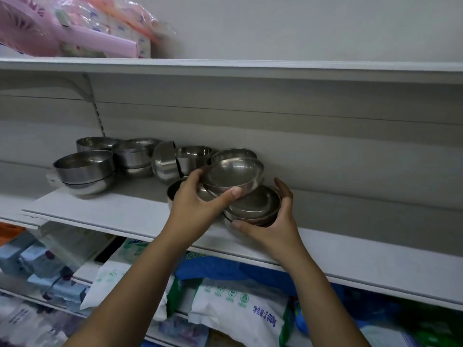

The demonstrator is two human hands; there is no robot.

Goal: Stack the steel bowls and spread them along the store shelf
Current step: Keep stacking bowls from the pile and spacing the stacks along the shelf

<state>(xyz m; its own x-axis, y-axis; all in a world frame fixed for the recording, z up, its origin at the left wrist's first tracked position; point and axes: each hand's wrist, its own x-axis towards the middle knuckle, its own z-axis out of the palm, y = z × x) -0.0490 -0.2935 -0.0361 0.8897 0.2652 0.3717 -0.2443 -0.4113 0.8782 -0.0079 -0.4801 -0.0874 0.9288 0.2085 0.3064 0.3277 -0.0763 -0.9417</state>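
Steel bowls crowd the left half of the white store shelf (105, 216). My left hand (198, 199) grips a shallow steel bowl (234, 172), held tilted just above a low stack of bowls (255, 205). My right hand (273, 221) wraps around that stack, thumb in front and fingers behind it. Another bowl (175, 187) sits partly hidden behind my left hand. Further left stand a two-bowl stack (85, 170), more stacks (134, 155) at the back, a bowl on its side (164, 162) and an upright bowl (194, 155).
The shelf stretches bare to the right (375, 256) against a grey back panel. An upper shelf (225, 65) holds pink packaged goods (75, 28) at the left. Below, bagged goods (238, 306) and packets fill the lower shelves.
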